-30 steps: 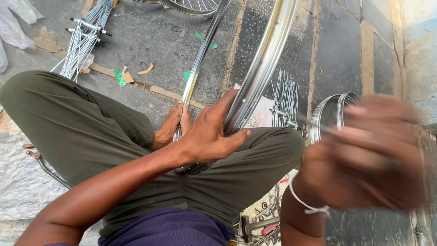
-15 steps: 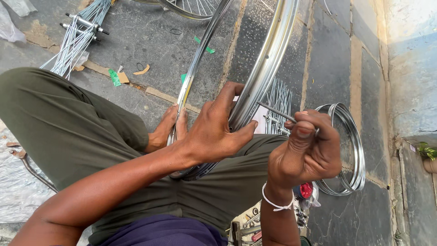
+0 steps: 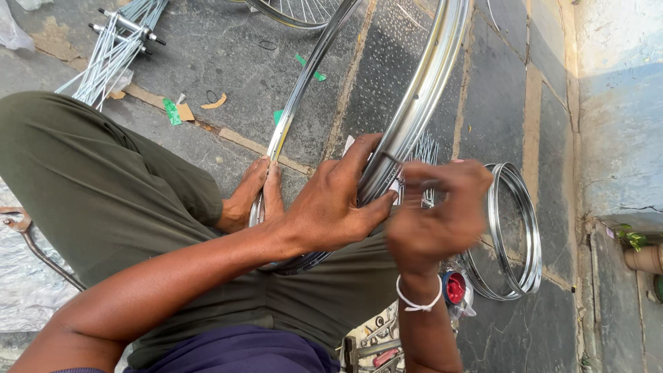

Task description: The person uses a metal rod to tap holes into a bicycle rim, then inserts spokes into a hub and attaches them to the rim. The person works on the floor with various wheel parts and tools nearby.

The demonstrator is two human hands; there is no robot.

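Fingers of the left hand (image 3: 331, 207) are spread and pressed around the chrome bicycle wheel rim (image 3: 421, 97), thumb on the near side, fingertips over the far edge, gripping it firmly. The rim stands on edge across the person's lap, rising away toward the paving. The right hand (image 3: 431, 217) is motion-blurred; its fingers are pinched together just beside the rim's near wall, touching a thin spoke (image 3: 387, 157) there, though whether they clamp it cannot be told. A bare foot (image 3: 250, 197) braces the rim's lower edge. A stack of smaller rims (image 3: 514, 231) lies right of the hand; a spoke bundle (image 3: 110, 52) lies well apart.
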